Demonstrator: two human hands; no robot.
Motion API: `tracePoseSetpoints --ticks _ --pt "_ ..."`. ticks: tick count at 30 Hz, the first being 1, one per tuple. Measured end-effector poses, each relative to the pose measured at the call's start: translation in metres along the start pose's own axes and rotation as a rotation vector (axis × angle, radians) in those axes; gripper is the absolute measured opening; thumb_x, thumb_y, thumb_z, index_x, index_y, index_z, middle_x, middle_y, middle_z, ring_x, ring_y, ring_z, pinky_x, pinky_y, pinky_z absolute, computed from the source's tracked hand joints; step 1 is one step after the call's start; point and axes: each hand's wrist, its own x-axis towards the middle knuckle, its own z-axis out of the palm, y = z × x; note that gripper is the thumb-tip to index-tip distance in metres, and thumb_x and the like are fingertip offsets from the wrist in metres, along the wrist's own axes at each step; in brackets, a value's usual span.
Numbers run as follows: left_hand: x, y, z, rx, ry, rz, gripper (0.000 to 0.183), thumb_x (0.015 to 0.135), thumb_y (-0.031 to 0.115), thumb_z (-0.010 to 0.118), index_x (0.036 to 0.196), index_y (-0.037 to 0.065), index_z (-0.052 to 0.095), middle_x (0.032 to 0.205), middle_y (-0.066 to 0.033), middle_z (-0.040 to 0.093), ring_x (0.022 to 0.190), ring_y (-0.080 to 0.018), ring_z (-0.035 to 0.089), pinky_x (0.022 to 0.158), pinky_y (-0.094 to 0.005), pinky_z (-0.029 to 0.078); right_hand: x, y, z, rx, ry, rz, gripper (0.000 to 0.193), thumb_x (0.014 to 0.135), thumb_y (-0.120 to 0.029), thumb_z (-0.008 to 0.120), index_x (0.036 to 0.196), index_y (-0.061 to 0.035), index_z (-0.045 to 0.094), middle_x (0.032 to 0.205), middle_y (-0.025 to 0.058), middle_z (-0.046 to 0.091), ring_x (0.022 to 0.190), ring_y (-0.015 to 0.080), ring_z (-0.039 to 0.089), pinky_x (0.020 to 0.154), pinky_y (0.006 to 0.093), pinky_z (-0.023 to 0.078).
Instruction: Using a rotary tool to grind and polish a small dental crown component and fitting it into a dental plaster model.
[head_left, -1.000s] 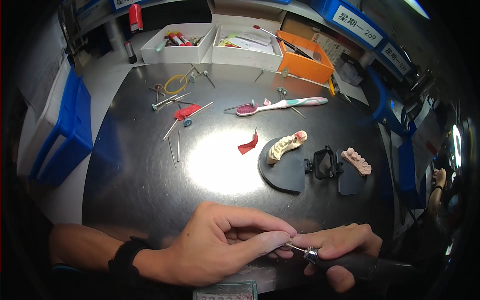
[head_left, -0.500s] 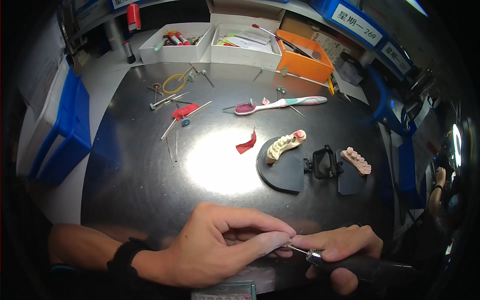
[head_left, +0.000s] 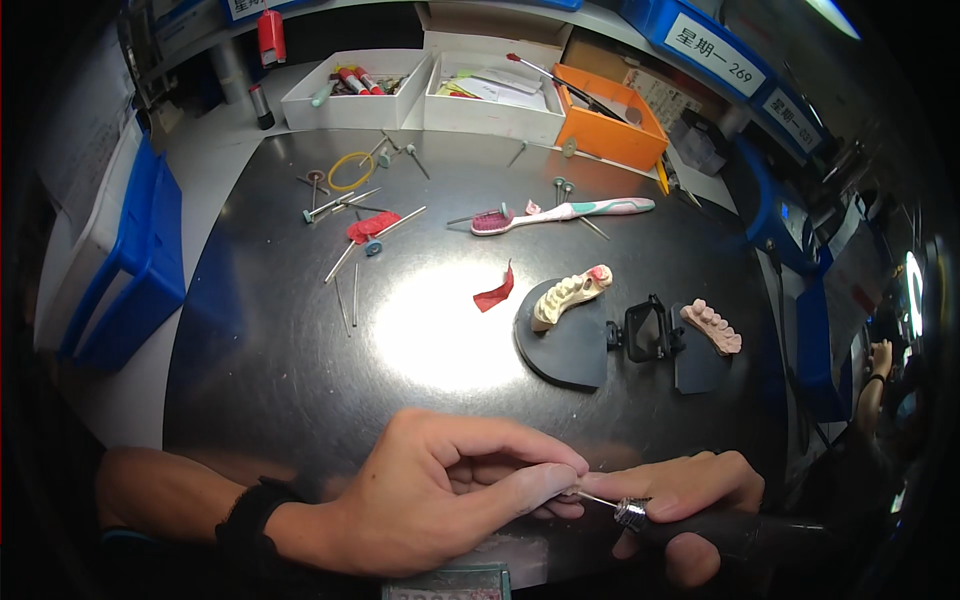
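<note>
Near the front edge of the dark table, my left hand (head_left: 440,490) is closed in a pinch on a tiny piece, mostly hidden between thumb and fingertips. My right hand (head_left: 705,482) grips a dark rotary handpiece (head_left: 745,535) with a silver collar. Its thin metal shank (head_left: 598,499) points left, and the tip meets the pinched piece. The fingertips of both hands lie close together. Beyond them stands a black hinged articulator (head_left: 640,330). It carries a cream dental model (head_left: 562,300) with a pink-red patch and a smaller pinkish tooth model (head_left: 712,328).
A scrap of red articulating paper (head_left: 494,292) lies left of the articulator. Behind sit a toothbrush (head_left: 600,208) and loose burs (head_left: 345,205). White boxes (head_left: 350,110) and an orange box (head_left: 620,140) line the back; a blue bin (head_left: 130,270) stands left. A green-edged case (head_left: 447,582) lies below my left hand.
Both hands keep nearly the same pose, with the handpiece tip still at the small piece. The view has shifted very slightly; the things on the table stay in place.
</note>
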Motion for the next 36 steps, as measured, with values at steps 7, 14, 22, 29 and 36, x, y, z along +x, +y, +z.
tracePoseSetpoints --ticks 7,14,22,29,36 --pt "0.001 0.001 -0.001 -0.043 -0.005 -0.008 0.022 0.089 0.003 0.054 0.107 -0.008 0.058 0.104 -0.0172 0.063 0.092 -0.0180 0.064 0.082 -0.0235 0.052 -0.004 -0.002 0.004 0.009 0.080 0.014 0.029 0.087 -0.022 0.058 0.100 -0.0022 0.042 0.099 0.0379 0.056 0.080 0.0293 0.066 0.055 0.0253 0.055" --pt "0.001 0.001 -0.002 -0.090 -0.045 -0.017 0.022 0.089 0.001 0.053 0.108 -0.009 0.057 0.106 -0.0186 0.061 0.095 -0.0181 0.063 0.084 -0.0237 0.051 -0.005 -0.003 0.010 0.062 0.180 0.061 0.026 0.086 -0.019 0.058 0.099 -0.0010 0.044 0.096 0.0365 0.057 0.073 0.0259 0.066 0.055 0.0254 0.055" --pt "0.002 -0.002 -0.004 -0.070 -0.064 0.015 0.021 0.088 0.000 0.054 0.107 -0.009 0.057 0.105 -0.0186 0.062 0.095 -0.0181 0.062 0.085 -0.0237 0.051 -0.001 -0.004 0.007 0.037 0.134 0.057 0.022 0.085 -0.017 0.059 0.096 -0.0006 0.048 0.093 0.0336 0.060 0.067 0.0220 0.066 0.057 0.0280 0.055" --pt "0.002 -0.002 -0.005 -0.080 -0.072 0.014 0.019 0.088 0.001 0.055 0.105 -0.009 0.058 0.104 -0.0188 0.062 0.095 -0.0181 0.063 0.084 -0.0237 0.051 0.000 -0.011 0.011 0.001 0.157 0.156 0.023 0.085 -0.018 0.061 0.095 -0.0012 0.049 0.096 0.0326 0.060 0.078 0.0265 0.066 0.059 0.0281 0.056" --pt "0.001 -0.002 -0.004 -0.065 -0.051 0.006 0.018 0.088 0.001 0.055 0.103 -0.008 0.059 0.101 -0.0183 0.064 0.093 -0.0178 0.063 0.083 -0.0236 0.051 -0.001 -0.014 0.011 -0.018 0.159 0.192 0.023 0.084 -0.016 0.062 0.095 -0.0006 0.049 0.097 0.0321 0.059 0.082 0.0294 0.066 0.061 0.0291 0.057"
